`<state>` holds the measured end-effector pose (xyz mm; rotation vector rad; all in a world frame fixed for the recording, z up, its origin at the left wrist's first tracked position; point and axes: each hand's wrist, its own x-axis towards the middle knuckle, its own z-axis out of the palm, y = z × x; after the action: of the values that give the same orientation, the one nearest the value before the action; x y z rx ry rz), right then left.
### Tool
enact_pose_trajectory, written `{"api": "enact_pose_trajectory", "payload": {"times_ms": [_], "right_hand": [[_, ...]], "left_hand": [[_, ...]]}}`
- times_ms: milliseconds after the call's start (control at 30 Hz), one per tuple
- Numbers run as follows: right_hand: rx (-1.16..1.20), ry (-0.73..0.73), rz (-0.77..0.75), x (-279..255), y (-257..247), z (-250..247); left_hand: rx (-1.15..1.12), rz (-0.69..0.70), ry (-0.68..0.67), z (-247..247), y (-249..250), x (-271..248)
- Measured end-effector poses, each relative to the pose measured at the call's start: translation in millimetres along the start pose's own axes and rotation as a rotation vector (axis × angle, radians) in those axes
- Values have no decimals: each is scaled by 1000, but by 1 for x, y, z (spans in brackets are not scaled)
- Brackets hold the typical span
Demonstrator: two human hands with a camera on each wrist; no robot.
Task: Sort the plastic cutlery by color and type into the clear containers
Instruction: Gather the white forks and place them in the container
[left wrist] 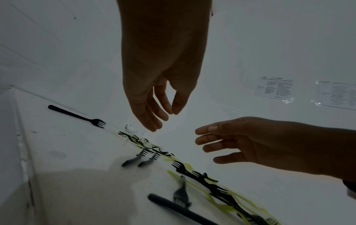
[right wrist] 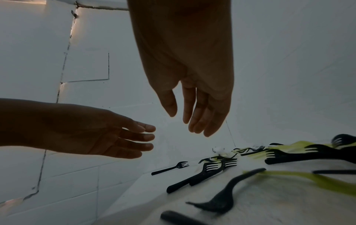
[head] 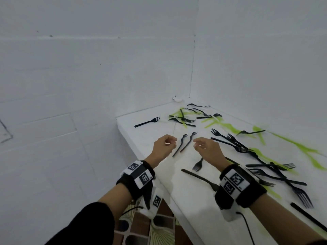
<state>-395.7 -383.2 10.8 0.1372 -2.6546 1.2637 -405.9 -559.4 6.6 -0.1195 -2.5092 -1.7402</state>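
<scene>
In the head view, the left hand (head: 163, 149) and right hand (head: 208, 149) are held above the white counter (head: 185, 200), apart, either side of a pair of black forks (head: 185, 143); black and green cutlery is scattered to the right, and no clear containers are seen. In the left wrist view, relaxed, empty fingers (left wrist: 152, 120) are shown. In the right wrist view, the same is shown. Sorting is judged barely begun; a pinch on one fork handle is called for next.

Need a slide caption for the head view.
Both hands, left and right, hover open over black forks on a white table.
</scene>
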Motion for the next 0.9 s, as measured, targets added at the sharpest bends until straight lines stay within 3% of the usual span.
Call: {"api": "enact_pose_trajectory", "payload": {"times_ms": [267,567,733,833,900], "right_hand": [[10,20,74,95,-11,32],[-139,-68,166,199,-8,77],[-238,-61,264,255,-2,105],[-304,-79,339,281,3,122],[-369,-178,395,283,6,126]], "left_hand": [[44,-6,-75,-42,-20,114],[174,65,-160,-83,-54,231],[351,217,-338,-81,-64,305],[557,293,-550,-79,-74,347],[693,291,-663,-77,-77,356]]}}
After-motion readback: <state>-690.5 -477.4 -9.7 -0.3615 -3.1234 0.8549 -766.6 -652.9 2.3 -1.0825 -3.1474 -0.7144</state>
